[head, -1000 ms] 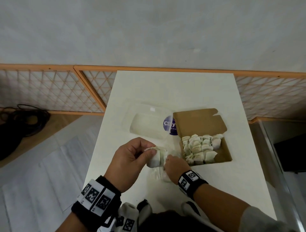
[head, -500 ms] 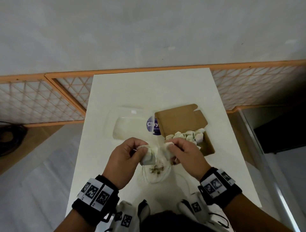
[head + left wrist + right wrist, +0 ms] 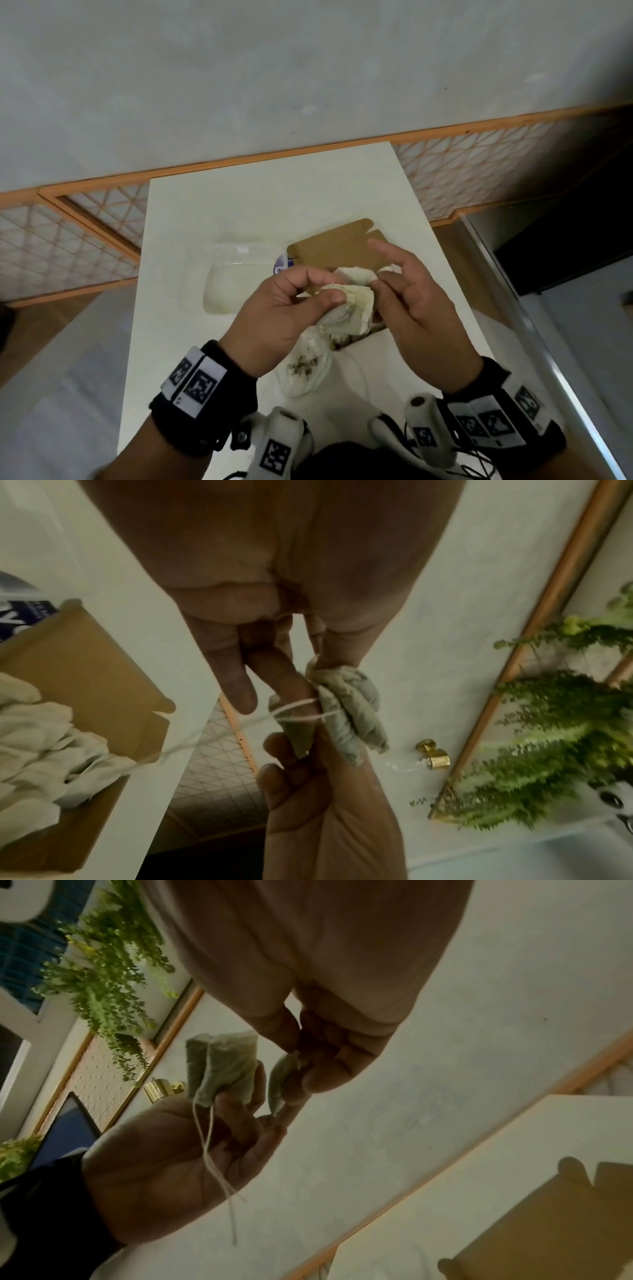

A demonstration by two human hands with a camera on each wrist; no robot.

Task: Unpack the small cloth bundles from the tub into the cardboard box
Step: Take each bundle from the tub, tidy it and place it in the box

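My left hand (image 3: 325,294) and right hand (image 3: 380,284) are raised together above the near end of the brown cardboard box (image 3: 329,250). The left hand's fingers (image 3: 291,685) grip a small white cloth bundle (image 3: 346,308), whose string (image 3: 298,710) loops over one finger. Thumb and fingers of the right hand pinch a second, smaller bundle (image 3: 281,1080) right beside the left hand's bundle (image 3: 222,1066); its index finger sticks out straight. Several bundles (image 3: 44,750) lie in the box, mostly hidden behind my hands in the head view. The clear plastic tub (image 3: 233,274) lies left of the box.
A clear round plastic piece (image 3: 305,370) with brown crumbs lies on the white table (image 3: 274,192) under my hands. An orange lattice railing (image 3: 85,233) runs behind and left of the table. Green plants (image 3: 548,737) hang nearby.
Both hands have risen from low over the crumb-strewn plastic piece to up over the box's near end. The right hand now pinches its own bundle, its index finger stretched out.
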